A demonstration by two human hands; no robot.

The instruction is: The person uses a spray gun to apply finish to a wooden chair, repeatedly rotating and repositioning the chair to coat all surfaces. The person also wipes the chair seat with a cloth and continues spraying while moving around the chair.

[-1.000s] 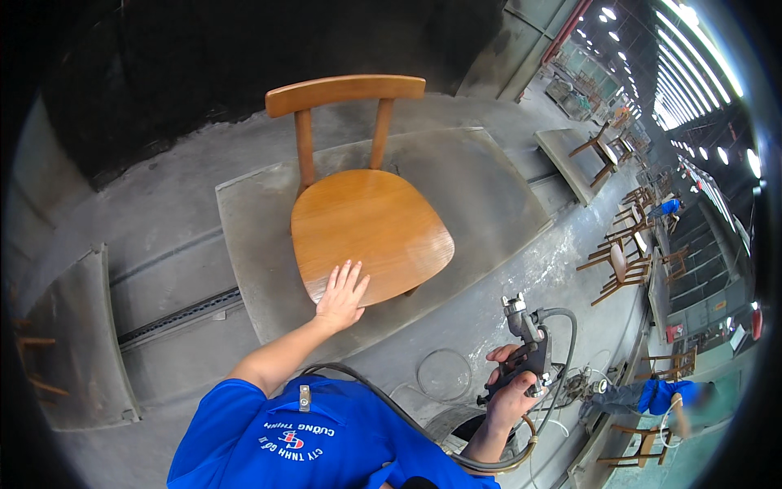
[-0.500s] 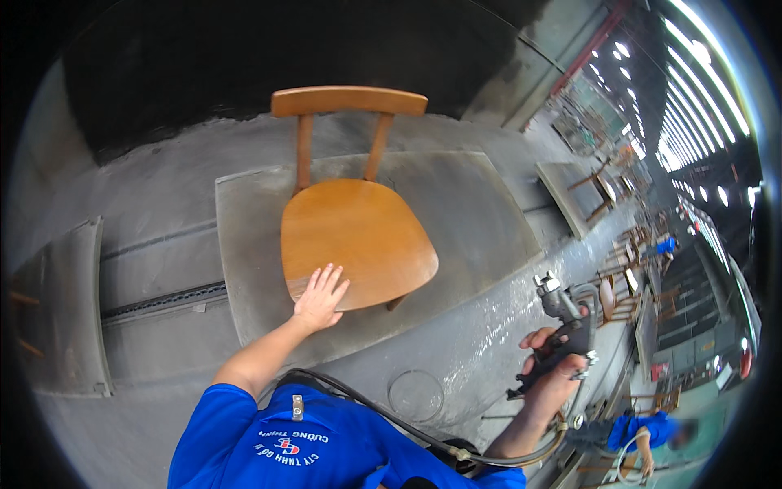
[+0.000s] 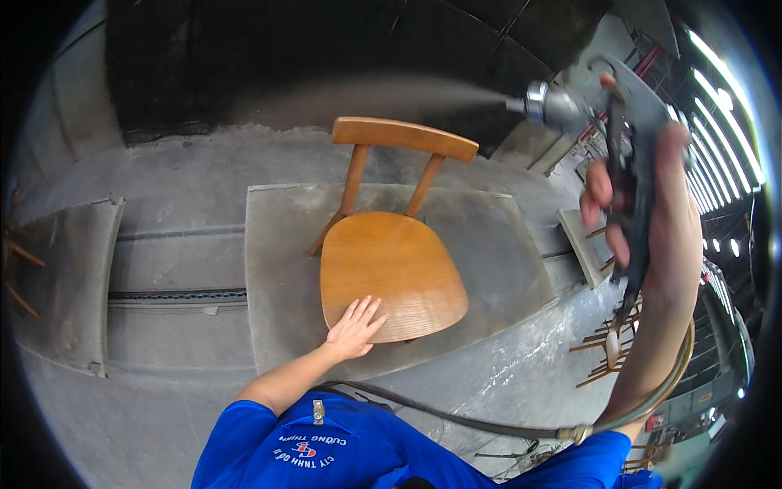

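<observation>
A wooden chair with a rounded seat and a curved backrest stands in front of me on a grey board. My left hand lies flat on the near edge of its seat, fingers spread. Raised at the upper right, my right hand is wrapped round a spray gun, blurred by motion. A pale mist streams leftward from the gun's metal nozzle, above and beyond the backrest. The hose runs across my front and up along my right forearm.
Under the chair lies the large grey board. A second board is at the left, and a chain track crosses the floor between them. A dark wall rises behind. More wooden chairs stand at the right.
My right hand has lifted the spray gun from low on the right to above backrest height, and mist now comes out. My left hand stays on the seat while the view has shifted.
</observation>
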